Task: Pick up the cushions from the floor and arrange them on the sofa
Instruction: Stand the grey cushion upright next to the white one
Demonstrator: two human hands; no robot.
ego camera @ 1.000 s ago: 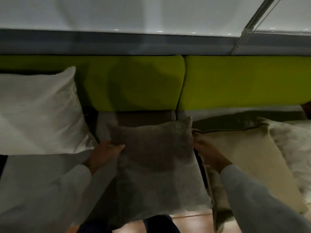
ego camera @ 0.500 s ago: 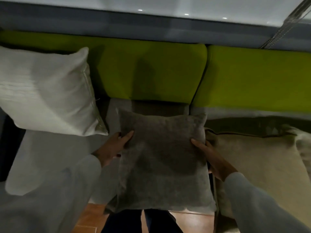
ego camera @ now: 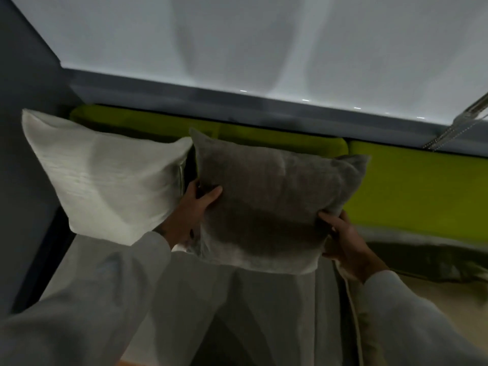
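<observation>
**Inspector A:** Against the green backrest (ego camera: 412, 186), what differs from half a second ago?

**Inspector B:** The grey cushion (ego camera: 272, 196) lay flat over the front of the sofa seat (ego camera: 190, 299) then; it is now raised and stands on its lower edge, leaning on the backrest. The white cushion (ego camera: 105, 175) is unmoved, propped at the left end.

**Inspector A:** Grip?

**Inspector B:** The left hand (ego camera: 188, 215) clasps the grey cushion's left edge, thumb on the front face. The right hand (ego camera: 346, 241) closes on its lower right corner. Both hold the cushion.

**Inspector A:** Condition of the item?

**Inspector B:** Square, soft nap, plump, top corners peaked, tilted slightly. Its upper left corner touches the white cushion. A beige cushion (ego camera: 449, 294) lies flat on the seat to the right, partly out of frame
</observation>
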